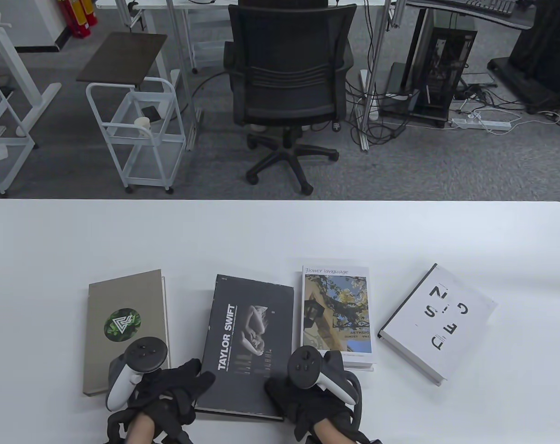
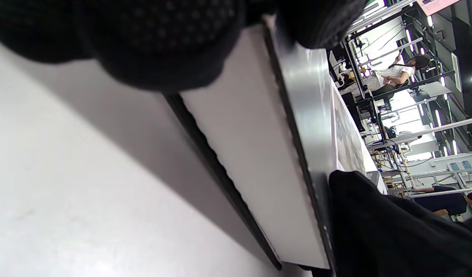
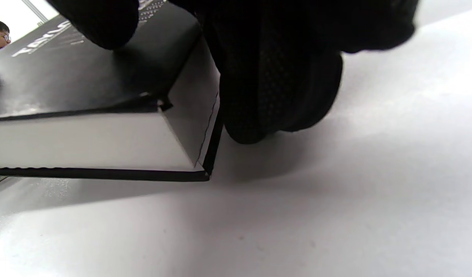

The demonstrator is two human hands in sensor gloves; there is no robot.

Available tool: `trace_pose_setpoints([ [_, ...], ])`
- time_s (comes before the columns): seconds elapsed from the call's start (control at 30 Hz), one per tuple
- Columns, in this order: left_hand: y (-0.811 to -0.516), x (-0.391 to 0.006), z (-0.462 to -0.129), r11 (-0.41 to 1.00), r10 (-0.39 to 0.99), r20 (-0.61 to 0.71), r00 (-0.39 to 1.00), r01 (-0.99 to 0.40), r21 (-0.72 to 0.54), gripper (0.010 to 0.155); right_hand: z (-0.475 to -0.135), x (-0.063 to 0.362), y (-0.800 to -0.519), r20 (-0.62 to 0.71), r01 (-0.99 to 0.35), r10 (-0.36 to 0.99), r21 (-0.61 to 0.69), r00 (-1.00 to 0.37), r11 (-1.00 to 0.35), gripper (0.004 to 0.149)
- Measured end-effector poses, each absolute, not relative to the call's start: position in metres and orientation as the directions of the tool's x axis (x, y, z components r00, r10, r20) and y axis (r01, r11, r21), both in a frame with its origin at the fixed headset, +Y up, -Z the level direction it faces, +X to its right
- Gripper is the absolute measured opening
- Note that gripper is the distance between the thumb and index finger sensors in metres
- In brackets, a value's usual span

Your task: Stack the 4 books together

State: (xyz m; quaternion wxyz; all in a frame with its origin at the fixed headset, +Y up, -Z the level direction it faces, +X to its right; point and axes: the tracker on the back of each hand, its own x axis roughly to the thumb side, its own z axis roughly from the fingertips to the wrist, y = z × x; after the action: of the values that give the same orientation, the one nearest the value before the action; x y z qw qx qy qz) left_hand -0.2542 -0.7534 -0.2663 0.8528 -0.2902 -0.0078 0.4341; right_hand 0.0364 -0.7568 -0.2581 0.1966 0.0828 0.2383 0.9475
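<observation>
Gloved left hand (image 1: 169,393) and right hand (image 1: 308,397) grip the black Taylor Swift book (image 1: 250,342) by its near corners.

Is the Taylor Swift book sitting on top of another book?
No, the Taylor Swift book lies flat on the white table by itself, between two other books.

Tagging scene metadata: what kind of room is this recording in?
Most likely an office or lab workspace: a black mesh office chair on grey carpet, a desktop computer tower with cables and a power strip on the floor, and a white table holding four books.
</observation>
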Motion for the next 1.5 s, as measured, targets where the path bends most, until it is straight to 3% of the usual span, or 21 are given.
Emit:
trace_pose_setpoints([
  [0.2,-0.741,-0.26,-0.266,0.498,0.752,-0.219,0.621,-0.754,-0.428,0.071,-0.258,0.037,-0.75,0.072,-0.389,0.472,0.467,-0.878,-0.794,0.075],
  [0.37,-0.714,-0.274,-0.265,0.617,0.701,-0.168,0.693,-0.708,-0.343,0.07,-0.258,0.044,-0.742,0.064,-0.45,0.516,0.405,-0.854,-0.796,0.073],
  [0.67,-0.683,-0.353,-0.264,0.557,0.779,-0.275,0.564,-0.823,-0.111,0.068,-0.259,0.049,-0.739,0.057,-0.461,0.521,0.391,-0.852,-0.796,0.072],
  [1.03,-0.688,-0.436,-0.246,0.505,0.796,-0.426,0.431,-0.86,0.074,0.066,-0.259,0.048,-0.74,0.062,-0.45,0.515,0.402,-0.855,-0.797,0.072],
  [1.3,-0.704,-0.455,-0.243,0.439,0.832,-0.426,0.356,-0.891,0.112,0.065,-0.258,0.048,-0.74,0.061,-0.442,0.508,0.412,-0.859,-0.796,0.072],
  [1.5,-0.713,-0.459,-0.243,0.465,0.812,-0.456,0.363,-0.876,0.13,0.063,-0.259,0.047,-0.741,0.063,-0.44,0.508,0.417,-0.859,-0.795,0.072],
])
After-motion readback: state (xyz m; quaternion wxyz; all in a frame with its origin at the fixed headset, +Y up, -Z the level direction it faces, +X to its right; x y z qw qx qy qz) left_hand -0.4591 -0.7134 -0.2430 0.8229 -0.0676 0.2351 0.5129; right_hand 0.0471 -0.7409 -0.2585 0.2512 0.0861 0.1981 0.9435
